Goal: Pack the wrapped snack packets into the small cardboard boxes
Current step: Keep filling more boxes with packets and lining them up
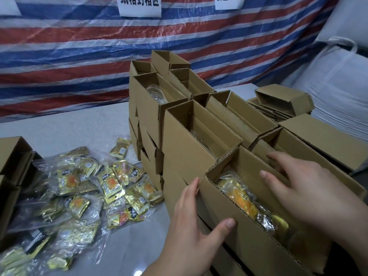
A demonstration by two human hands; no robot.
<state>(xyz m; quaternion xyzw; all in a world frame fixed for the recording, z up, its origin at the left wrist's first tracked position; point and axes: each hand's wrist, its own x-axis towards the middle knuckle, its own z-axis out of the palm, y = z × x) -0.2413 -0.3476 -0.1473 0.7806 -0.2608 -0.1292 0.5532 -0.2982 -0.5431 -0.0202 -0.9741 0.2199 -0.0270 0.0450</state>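
An open small cardboard box (235, 232) sits nearest me atop a stack, with a wrapped gold-and-orange snack packet (242, 198) lying inside. My left hand (191, 232) grips its left wall, thumb over the rim, fingers on the outside. My right hand (302, 188) hovers over the box's right side, fingers spread, touching the far wall and the neighbouring box. A heap of gold snack packets (83, 196) in clear plastic lies on the table to the left.
Several more open cardboard boxes (185, 136) are stacked behind, some holding packets. Flat and folded boxes (282, 100) lie at the back right, more boxes (12, 162) at the left edge. A striped tarp (79, 56) hangs behind the grey table (59, 128); white sacks (338, 86) stand right.
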